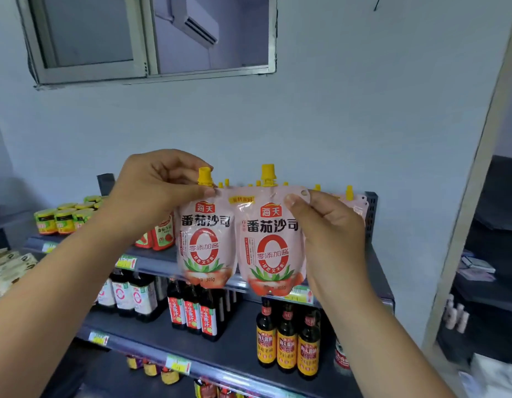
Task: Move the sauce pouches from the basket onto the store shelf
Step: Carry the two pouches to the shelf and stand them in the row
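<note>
I hold two pale pink tomato sauce pouches with yellow caps in front of the top shelf [377,271]. My left hand [151,193] pinches the upper corner of the left pouch [206,242], beside its cap. My right hand [329,234] grips the right pouch [270,248] by its upper right edge. Both pouches hang upright, side by side, their edges overlapping. Behind them stand several more pouches [351,201] on the top shelf, mostly hidden, only their yellow caps showing. No basket is in view.
Yellow-lidded jars [62,216] and red sauce packs [160,234] fill the top shelf's left part. Dark soy sauce bottles [288,337] stand on the shelf below, with price tags along the shelf edges. A grey wall and a window rise behind. A second rack [484,282] stands at the right.
</note>
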`<state>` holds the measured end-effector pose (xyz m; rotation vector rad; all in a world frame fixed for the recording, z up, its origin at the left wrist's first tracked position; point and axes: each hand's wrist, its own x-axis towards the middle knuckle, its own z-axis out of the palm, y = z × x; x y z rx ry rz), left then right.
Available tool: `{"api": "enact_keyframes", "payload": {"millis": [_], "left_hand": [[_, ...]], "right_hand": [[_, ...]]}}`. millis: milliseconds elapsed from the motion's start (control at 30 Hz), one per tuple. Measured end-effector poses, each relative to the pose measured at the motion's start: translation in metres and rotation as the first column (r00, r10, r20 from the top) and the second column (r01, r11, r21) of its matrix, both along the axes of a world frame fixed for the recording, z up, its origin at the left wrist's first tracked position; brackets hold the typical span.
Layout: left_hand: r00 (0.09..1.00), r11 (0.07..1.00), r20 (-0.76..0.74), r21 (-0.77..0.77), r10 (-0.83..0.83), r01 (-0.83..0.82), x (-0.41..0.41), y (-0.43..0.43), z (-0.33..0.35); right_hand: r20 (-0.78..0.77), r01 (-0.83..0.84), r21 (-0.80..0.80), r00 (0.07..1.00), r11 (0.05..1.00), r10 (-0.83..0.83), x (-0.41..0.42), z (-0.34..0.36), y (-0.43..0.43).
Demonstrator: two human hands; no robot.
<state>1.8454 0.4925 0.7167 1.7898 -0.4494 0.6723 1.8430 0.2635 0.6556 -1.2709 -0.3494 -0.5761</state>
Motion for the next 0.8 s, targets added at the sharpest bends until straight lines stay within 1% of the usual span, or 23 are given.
{"api": "enact_keyframes", "payload": {"millis": [200,300,400,533,700,800], "left_hand": [[0.998,0.995,-0.045,0.085,-0.041,0.044,0.069,0.026,0.006],[0.997,0.983,-0.075,0.178,-0.031,0.044,0.105,0.036,0.004],[0.995,0.97,-0.096,0.242,-0.01,0.033,0.14,0.046,0.002],[0.993,0.937,-0.119,0.349,0.02,0.023,0.191,0.058,0.0],[0.991,0.89,-0.099,0.455,0.089,-0.034,0.246,0.072,0.001],[0.994,0.854,-0.076,0.519,0.08,-0.029,0.273,0.081,0.001]], "right_hand": [[-0.018,0.046,-0.01,0.999,0.999,-0.046,0.058,0.0,0.032],[0.0,0.053,0.009,0.999,0.999,-0.053,0.085,0.002,0.039],[0.001,0.055,-0.008,0.998,0.998,-0.055,0.115,0.006,0.046],[-0.001,0.054,-0.098,0.999,0.994,-0.054,0.155,0.011,0.051],[-0.028,0.104,-0.234,0.993,0.967,-0.114,0.203,0.019,0.046],[-0.012,0.123,-0.324,0.991,0.938,-0.134,0.229,0.022,0.047]]}}
